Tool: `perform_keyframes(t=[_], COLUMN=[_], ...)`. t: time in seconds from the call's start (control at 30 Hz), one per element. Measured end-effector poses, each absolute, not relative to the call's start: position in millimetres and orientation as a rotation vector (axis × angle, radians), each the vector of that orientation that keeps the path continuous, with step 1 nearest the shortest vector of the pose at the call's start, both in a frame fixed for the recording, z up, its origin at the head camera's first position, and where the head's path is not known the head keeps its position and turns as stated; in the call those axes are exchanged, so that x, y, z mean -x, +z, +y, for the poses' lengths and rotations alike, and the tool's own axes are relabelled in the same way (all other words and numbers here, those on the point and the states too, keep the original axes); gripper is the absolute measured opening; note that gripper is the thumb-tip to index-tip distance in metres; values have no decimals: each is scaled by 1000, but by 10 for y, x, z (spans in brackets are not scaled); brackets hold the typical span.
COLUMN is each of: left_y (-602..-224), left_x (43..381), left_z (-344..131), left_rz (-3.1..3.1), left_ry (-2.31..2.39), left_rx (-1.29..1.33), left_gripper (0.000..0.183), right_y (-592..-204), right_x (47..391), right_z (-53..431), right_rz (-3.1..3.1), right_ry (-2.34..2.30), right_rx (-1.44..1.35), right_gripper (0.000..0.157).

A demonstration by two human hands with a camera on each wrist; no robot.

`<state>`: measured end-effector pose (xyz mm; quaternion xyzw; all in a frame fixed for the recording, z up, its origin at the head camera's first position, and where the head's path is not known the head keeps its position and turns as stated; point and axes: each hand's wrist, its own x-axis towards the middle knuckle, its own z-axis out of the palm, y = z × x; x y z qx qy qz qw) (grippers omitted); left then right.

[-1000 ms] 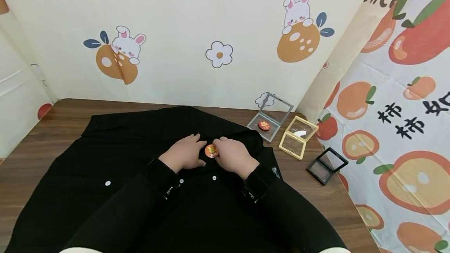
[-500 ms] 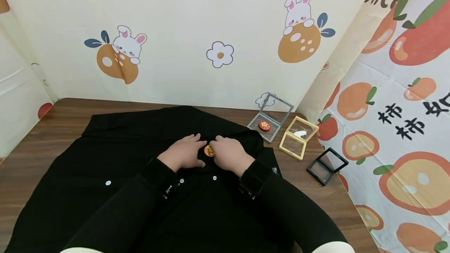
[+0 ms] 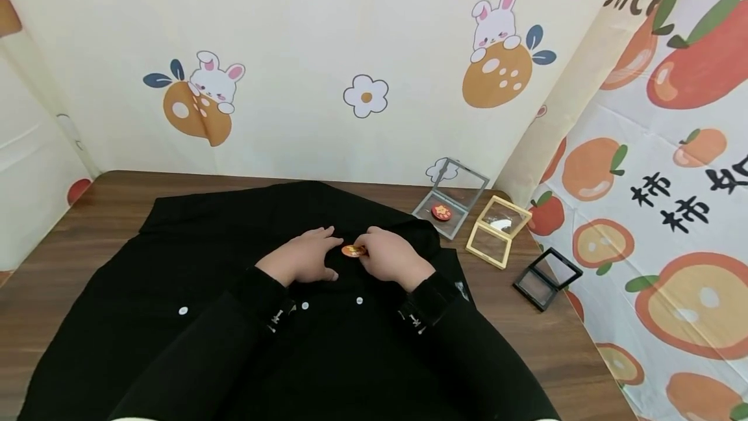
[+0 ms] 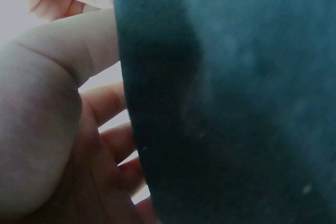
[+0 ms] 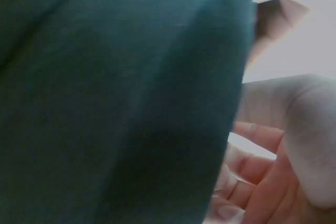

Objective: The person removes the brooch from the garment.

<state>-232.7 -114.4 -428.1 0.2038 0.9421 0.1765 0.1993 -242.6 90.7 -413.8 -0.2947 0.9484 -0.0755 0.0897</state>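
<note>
A black buttoned shirt (image 3: 234,239) lies spread over the table. On its upper part, my right hand (image 3: 390,256) pinches the edge of a round orange pin badge (image 3: 352,251), which looks tilted. Facing it, my left hand (image 3: 300,256) rests on the cloth left of the badge, fingers extended and thumb apart. Dark cloth (image 4: 220,103) fills most of the left wrist view and hides the fingertips. In the right wrist view, dark cloth (image 5: 121,87) likewise covers much of the scene beside curled fingers, and the badge is hidden there.
At the right stand several open hinged cases: a grey one (image 3: 420,211) with a red round badge (image 3: 441,212) in it, a cream one (image 3: 489,248) and a black one (image 3: 536,288). The wooden table (image 3: 561,356) meets a patterned wall covering behind and at the right.
The badge was facing upward, slid slightly left with my right hand, then came back right and now appears flatter and more tilted. My left hand has hardly moved.
</note>
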Motion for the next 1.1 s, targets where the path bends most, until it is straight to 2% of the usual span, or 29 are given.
perform_keyframes(t=[0.5,1.1], left_y=[-4207,-4195], left_x=[2290,2157], left_z=[-1120,-1103], left_rz=[2619,2670], left_ry=[725,860], left_rx=[-567,-619], left_gripper=[70,66], right_y=[-4199,-4304], right_x=[2558,2536], right_z=[992,1033], right_rz=[2779,2820], right_ry=[-616,-858], right_rx=[669,630], right_gripper=[14,13])
